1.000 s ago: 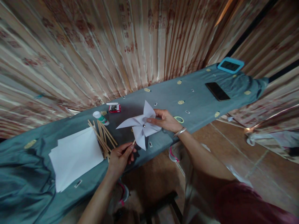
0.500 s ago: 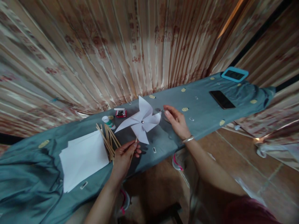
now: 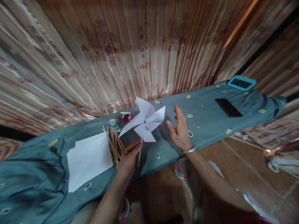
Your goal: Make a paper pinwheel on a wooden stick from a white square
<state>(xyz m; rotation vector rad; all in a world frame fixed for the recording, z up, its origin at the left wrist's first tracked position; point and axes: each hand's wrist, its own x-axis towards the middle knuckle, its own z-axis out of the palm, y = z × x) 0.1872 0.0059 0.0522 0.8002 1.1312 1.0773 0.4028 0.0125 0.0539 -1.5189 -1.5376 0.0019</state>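
Observation:
A white paper pinwheel [image 3: 147, 130] with a shiny pin at its centre is held up over the cloth-covered table. Its thin wooden stick [image 3: 139, 158] is pinched between the thumb and fingers of my left hand [image 3: 128, 157], just below the blades. To the right of the blades, my right hand [image 3: 179, 132] is apart from the pinwheel, with thumb and fingers spread and nothing in them. Most of the stick above the pinch is hidden behind the paper.
Left of my left hand lie wooden sticks [image 3: 115, 144] and a stack of white paper [image 3: 90, 161]. Behind them are a glue stick [image 3: 115, 125] and a small red box of pins [image 3: 126, 116]. A tape roll [image 3: 190, 133], phone [image 3: 228, 108] and blue-framed clock [image 3: 241, 83] are on the right.
My right hand has let go of a pinwheel blade and moved away to the right, its fingers opening. The blades have turned slightly. My left hand keeps its pinch on the stick.

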